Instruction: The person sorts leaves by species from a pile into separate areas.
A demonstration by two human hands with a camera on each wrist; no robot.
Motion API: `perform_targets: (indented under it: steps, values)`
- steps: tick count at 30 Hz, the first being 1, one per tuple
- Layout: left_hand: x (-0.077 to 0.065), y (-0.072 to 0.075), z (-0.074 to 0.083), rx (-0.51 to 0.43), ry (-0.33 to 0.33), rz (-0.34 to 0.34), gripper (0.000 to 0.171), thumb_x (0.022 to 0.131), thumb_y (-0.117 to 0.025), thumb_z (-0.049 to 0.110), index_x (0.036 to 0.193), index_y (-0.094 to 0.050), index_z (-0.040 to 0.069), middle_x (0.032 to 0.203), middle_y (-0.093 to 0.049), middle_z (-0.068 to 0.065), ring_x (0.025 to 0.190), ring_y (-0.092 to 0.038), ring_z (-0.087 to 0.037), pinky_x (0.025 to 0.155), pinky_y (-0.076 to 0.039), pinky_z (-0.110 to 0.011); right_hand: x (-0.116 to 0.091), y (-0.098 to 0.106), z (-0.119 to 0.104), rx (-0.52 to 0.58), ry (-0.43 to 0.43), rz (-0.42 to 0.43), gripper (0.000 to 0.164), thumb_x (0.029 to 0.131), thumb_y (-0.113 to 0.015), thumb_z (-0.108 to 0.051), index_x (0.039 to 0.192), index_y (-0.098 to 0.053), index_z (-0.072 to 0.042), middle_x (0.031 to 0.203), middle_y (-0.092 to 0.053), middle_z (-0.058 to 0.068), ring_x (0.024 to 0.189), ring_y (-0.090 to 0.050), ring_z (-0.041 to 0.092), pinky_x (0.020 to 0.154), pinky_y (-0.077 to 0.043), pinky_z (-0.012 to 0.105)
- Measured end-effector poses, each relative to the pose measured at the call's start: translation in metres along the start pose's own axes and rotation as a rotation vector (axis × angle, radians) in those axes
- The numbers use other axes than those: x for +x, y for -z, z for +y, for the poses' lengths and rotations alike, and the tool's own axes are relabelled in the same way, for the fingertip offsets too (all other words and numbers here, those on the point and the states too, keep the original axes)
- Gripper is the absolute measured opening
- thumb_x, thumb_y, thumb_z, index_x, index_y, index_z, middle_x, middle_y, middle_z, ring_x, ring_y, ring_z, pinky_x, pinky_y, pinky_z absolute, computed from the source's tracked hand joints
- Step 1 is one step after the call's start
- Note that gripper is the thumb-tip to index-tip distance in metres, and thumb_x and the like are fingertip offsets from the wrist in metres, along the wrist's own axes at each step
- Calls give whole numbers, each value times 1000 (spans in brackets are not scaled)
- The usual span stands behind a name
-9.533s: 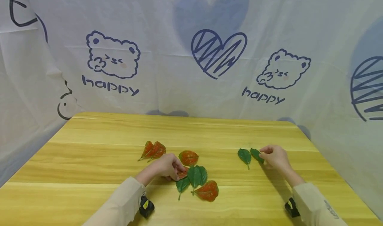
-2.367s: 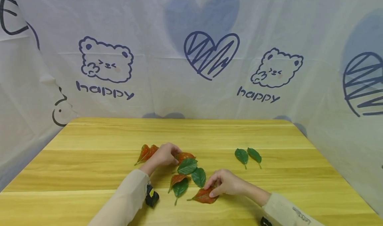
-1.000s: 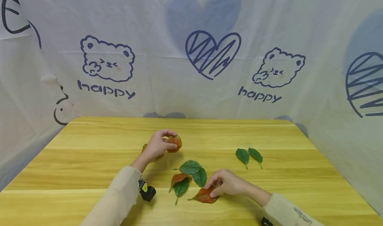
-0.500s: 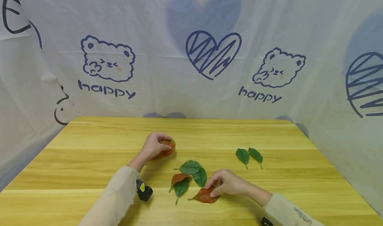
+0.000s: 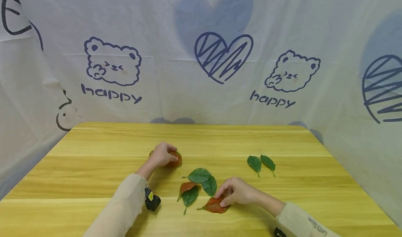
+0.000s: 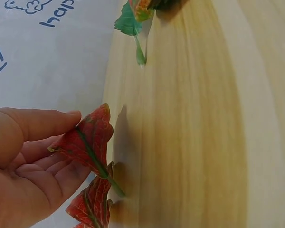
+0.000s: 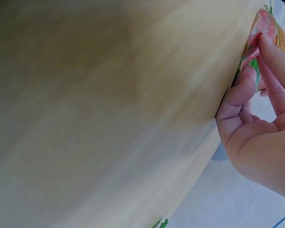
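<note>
My left hand (image 5: 161, 155) pinches a red leaf (image 5: 177, 159) between thumb and fingers, low over the table at the left. More red leaves lie just beside it, mostly hidden by the hand; the left wrist view shows one red leaf (image 6: 92, 202) overlapping the held one. My right hand (image 5: 240, 191) pinches the edge of another red leaf (image 5: 213, 206) at the front, its stem pointing left. Between the hands lie several green leaves, among them an upper green leaf (image 5: 200, 175) and a lower green leaf (image 5: 190, 197), partly under a curled red leaf (image 5: 186, 187).
Two green leaves (image 5: 254, 163) lie side by side farther right on the wooden table (image 5: 298, 195). A white cloth (image 5: 176, 90) with bear and heart drawings hangs behind the table. Black wrist devices (image 5: 152, 201) sit under the sleeves.
My left hand has lifted a red leaf from the middle pile, carried it left and lowered it by the other red leaves. Earlier my right hand left the green pair; lately it stays on its red leaf.
</note>
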State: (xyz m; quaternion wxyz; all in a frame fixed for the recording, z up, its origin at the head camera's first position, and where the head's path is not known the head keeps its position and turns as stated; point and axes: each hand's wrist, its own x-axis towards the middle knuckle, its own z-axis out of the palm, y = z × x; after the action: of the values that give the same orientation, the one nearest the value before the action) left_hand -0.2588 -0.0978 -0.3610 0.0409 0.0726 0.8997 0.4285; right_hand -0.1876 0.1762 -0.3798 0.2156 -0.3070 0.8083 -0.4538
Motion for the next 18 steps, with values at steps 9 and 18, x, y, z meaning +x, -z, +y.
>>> perform_targets:
  steps: [9, 18]
  values:
    - [4, -6, -2, 6, 26, -26, 34, 79, -62, -5, 111, -56, -12, 111, -55, -24, 103, -50, -36, 81, -46, -39, 1, 1, 3, 0, 16, -7, 16, 72, -70, 3, 88, -68, 5, 88, -63, 5, 43, -37, 0, 42, -32, 13]
    - [2, -5, 2, -33, 47, -52, 38, 79, -62, -5, 114, -52, -14, 108, -56, -25, 99, -53, -35, 77, -48, -37, 1, 1, 4, -6, 14, -4, 17, 71, -70, 3, 88, -68, 4, 88, -62, 4, 44, -37, 0, 43, -32, 13]
